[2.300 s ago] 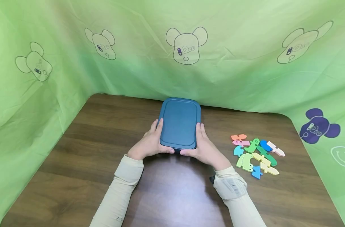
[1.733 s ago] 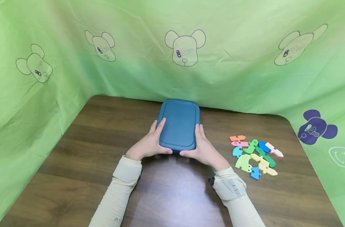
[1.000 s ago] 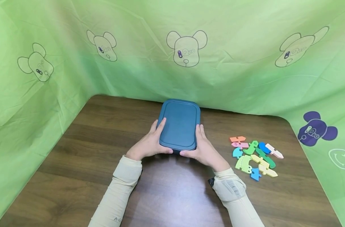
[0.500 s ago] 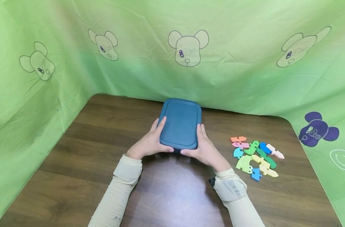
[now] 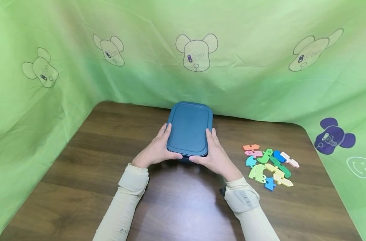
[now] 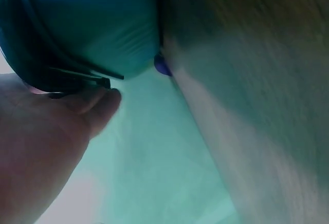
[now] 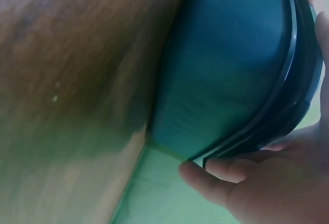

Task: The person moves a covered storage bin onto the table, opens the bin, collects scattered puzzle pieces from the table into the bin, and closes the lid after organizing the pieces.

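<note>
A dark blue lid [image 5: 189, 127] with rounded corners sits over a deep blue box [image 7: 221, 64] at the back middle of the table. My left hand [image 5: 154, 149] holds the lid's left edge, its thumb along the near edge. On the other side my right hand [image 5: 217, 154] grips the right edge, thumb also at the near edge. Both wrist views show the fingers at the lid's rim and a narrow gap between lid and box rim. The box's contents are hidden.
Several colourful puzzle pieces [image 5: 267, 167] lie in a loose group on the right of the wooden table [image 5: 80, 174]. A green printed curtain [image 5: 140, 77] hangs behind the table and along its sides.
The lid has risen slightly with both hands. My left fingertips, earlier partly over the lid's top, are now at its edge. The puzzle pieces have stayed put.
</note>
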A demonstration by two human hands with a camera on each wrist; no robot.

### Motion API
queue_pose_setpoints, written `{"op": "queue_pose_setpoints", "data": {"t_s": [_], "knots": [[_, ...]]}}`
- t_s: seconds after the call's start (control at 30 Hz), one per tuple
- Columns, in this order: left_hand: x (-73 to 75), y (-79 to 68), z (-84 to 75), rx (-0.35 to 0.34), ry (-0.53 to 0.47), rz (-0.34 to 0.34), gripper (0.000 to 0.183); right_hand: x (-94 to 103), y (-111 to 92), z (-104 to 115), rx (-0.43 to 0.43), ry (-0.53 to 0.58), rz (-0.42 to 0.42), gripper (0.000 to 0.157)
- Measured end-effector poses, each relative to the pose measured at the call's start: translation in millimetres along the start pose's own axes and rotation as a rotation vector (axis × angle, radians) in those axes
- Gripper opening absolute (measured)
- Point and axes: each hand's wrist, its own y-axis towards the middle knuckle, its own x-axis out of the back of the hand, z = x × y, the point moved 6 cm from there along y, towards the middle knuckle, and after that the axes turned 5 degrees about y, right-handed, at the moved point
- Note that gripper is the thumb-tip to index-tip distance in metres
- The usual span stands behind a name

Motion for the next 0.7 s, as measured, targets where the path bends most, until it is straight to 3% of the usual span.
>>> {"op": "queue_pose_setpoints", "data": {"t_s": [0.37,0.7], "knots": [[10.5,-1.4,-1.0,-0.065,-0.027,-0.047,0.127,3.3,-1,16,0.085,-0.019,-0.13,0.133],[24.7,-7.0,-0.5,-0.082,-0.016,-0.075,0.127,2.5,3,32,0.102,-0.109,-0.179,0.135]]}}
